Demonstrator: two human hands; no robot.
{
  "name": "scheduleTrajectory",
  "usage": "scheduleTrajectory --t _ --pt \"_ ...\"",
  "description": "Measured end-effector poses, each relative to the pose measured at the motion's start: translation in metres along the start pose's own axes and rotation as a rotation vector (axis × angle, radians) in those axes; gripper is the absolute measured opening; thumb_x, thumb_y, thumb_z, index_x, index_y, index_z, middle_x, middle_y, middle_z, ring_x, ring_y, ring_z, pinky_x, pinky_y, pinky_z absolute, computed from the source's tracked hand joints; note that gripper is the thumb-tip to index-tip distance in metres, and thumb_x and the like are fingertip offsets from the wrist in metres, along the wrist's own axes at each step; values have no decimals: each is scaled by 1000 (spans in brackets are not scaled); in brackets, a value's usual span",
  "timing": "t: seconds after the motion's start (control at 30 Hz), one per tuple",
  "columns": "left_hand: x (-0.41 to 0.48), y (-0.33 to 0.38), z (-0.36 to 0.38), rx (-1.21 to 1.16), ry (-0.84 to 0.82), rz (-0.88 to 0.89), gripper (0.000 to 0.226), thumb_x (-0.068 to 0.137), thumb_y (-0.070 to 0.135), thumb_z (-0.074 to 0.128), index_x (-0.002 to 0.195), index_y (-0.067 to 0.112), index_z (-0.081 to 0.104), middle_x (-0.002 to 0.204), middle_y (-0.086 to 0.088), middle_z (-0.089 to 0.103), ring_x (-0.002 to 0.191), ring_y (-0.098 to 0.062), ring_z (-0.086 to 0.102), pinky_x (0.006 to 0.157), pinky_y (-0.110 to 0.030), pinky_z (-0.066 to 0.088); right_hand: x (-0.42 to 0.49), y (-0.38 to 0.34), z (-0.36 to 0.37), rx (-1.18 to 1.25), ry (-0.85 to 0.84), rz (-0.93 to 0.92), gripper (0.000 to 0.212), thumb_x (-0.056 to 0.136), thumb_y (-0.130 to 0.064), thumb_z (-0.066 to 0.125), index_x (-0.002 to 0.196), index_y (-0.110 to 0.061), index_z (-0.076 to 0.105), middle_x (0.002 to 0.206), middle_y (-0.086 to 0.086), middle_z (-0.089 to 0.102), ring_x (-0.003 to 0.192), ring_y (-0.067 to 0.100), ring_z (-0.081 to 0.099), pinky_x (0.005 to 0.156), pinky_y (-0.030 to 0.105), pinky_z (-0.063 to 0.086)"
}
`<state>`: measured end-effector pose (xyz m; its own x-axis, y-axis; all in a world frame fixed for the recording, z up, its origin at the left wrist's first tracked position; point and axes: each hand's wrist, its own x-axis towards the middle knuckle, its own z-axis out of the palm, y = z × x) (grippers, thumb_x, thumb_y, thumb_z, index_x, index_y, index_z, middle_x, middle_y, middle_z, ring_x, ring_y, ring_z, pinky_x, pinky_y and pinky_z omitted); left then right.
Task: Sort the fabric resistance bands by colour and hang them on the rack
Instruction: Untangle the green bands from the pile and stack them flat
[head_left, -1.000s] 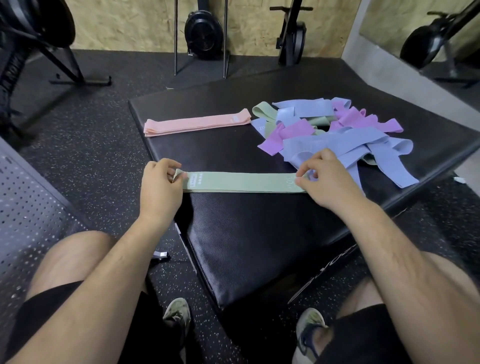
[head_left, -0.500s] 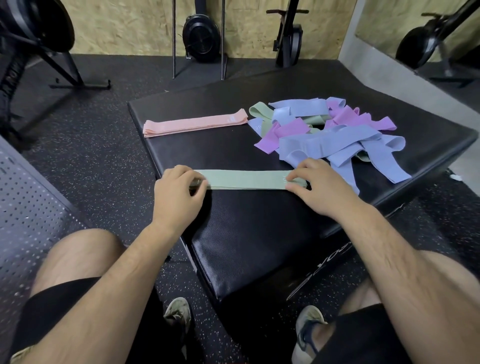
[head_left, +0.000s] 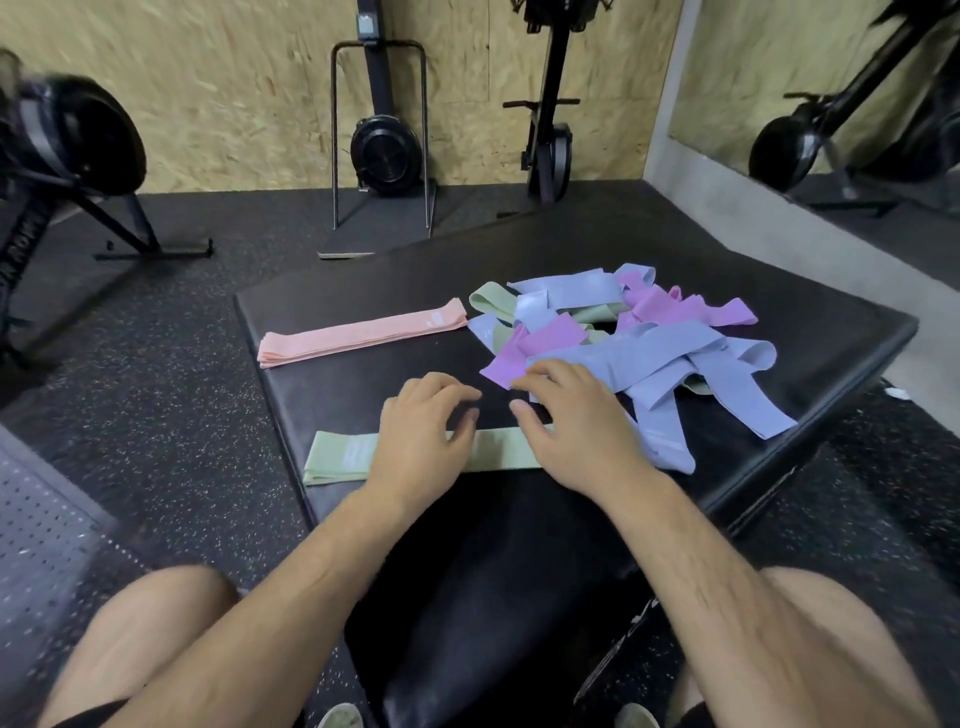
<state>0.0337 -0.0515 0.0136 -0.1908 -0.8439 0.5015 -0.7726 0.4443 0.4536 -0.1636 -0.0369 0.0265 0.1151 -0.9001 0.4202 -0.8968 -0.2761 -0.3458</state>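
Both hands have let go of the ends of the green band (head_left: 337, 457) and moved inward above its middle, leaving it flat near the front left edge of the black worktop (head_left: 363, 519). The left hand (head_left: 421, 436) and right hand (head_left: 576, 431) hover open, fingers spread, gripping nothing. The pink stack (head_left: 358, 332) lies behind, and the mixed pile (head_left: 649, 343) sits to the right.

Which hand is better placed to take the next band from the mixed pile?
Right, probably. The right hand is open, its fingertips beside the purple band at the mixed pile's near edge; the left hand lies farther away.
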Motion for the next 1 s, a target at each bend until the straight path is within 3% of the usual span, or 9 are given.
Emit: scheduleTrajectory --t 0.17,0.37,0.47,0.57,0.67,0.8,1.0 --pt "58 -2 21 -1 -108 -31 22 96 21 64 117 25 71 114 8 64 107 -21 57 91 -43 48 36 5 15 -19 9 25 30 101 -32 50 123 -20 68 135 -1 60 121 28 52 100 42 40" --pt "113 -4 43 -2 -252 -159 37 96 18 58 133 15 62 124 -4 63 114 -26 59 98 -43 47 64 18 28 -50 -46 49 30 104 -32 45 125 -23 65 148 -6 50 129 26 45 106 40 32" --pt "128 5 48 -68 -302 -198 44 86 25 48 123 9 65 104 -5 69 99 -29 63 88 -48 53 70 23 31 -63 -78 50 33 102 -30 45 131 -25 60 154 -9 44 130 27 42 106 41 31" --pt "136 7 54 -123 -302 -231 34 86 16 50 114 12 69 107 -4 71 91 -26 64 86 -44 55 74 28 33 -92 -114 24 39 99 -25 47 138 -27 52 160 -14 36 126 27 40 106 41 30" --pt "136 5 58 -153 -266 -222 19 88 6 57 98 12 72 96 -2 73 88 -22 66 80 -38 55 75 31 36 -103 -99 31 43 95 -23 50 138 -26 50 157 -13 39 122 30 42 103 42 30" --pt "134 12 48 -119 -240 -126 19 92 6 55 92 15 72 87 6 70 80 -6 58 71 -24 45 76 31 34 -107 -37 62 35 89 -22 57 123 -25 62 146 -3 50 115 35 47 102 45 34" --pt "131 39 22 -22 -199 14 21 99 8 53 98 10 74 81 12 57 86 -15 58 79 -23 40 72 30 25 -116 121 68 21 85 -31 64 103 -22 66 130 1 60 102 38 55 88 46 44"
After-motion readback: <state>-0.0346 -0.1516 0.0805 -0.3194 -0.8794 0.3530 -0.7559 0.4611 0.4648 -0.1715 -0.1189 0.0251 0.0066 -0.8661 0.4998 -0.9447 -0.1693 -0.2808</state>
